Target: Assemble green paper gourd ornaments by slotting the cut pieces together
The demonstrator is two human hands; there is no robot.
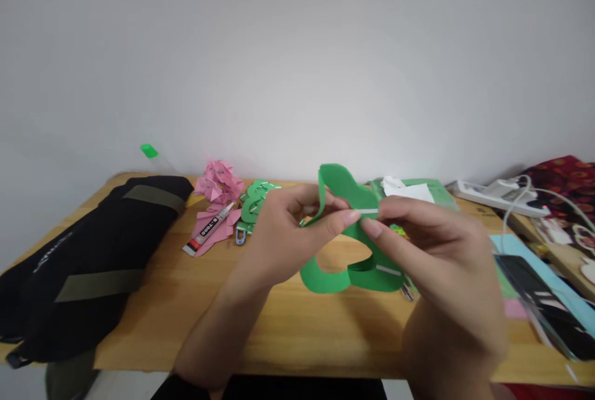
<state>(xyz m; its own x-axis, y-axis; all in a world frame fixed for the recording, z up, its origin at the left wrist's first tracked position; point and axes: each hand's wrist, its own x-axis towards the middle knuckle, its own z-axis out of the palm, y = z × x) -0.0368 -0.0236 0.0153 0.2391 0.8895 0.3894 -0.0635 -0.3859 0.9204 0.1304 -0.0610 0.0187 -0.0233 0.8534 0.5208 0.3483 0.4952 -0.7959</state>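
My left hand (283, 232) and my right hand (432, 257) both pinch a green paper cut-out (339, 273) shaped in curved loops, held just above the wooden table (186, 301). A thin white strip (367, 211) runs across the green paper right where my left thumb and right fingertips meet. A second white strip (388, 270) shows lower on the cut-out. The lower loop of the green paper hangs down toward the table. Both hands are closed on the paper.
A black fabric bag (88, 257) lies at the left. Behind it are pink folded paper pieces (218, 186), a glue tube (209, 229), more green cut-outs (255, 198) and a green sheet (432, 192). A white power strip (493, 192), cables and magazines (543, 288) crowd the right.
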